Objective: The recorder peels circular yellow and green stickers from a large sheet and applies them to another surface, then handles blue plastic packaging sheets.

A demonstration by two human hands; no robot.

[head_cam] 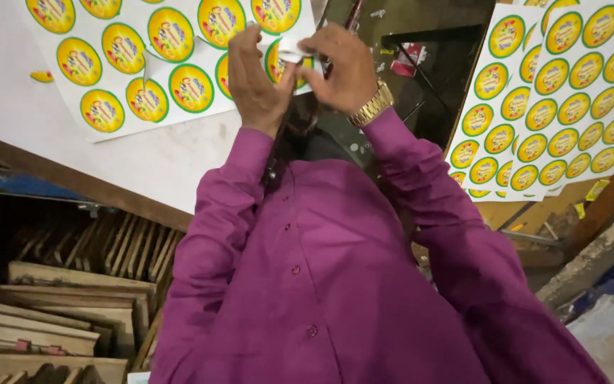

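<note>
Purple sleeves reach up to 12 o'clock, both hands meeting over a sticker sheet.

White surface (8, 107) carries the sticker sheet (143, 64) of round yellow, green-rimmed labels at 11 o'clock; a second sheet (563, 92) lies at 2 o'clock, and stacked wooden frames (58, 313) sit at 8 o'clock. The left hand (256, 78) and the right hand (346, 67), a gold watch (372, 105) at its wrist, have their fingers pinched on a small white paper piece (294, 50) between them, just above the first sheet's edge.

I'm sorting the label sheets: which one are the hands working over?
The left sheet, under both hands; the right sheet lies apart, untouched.
</note>
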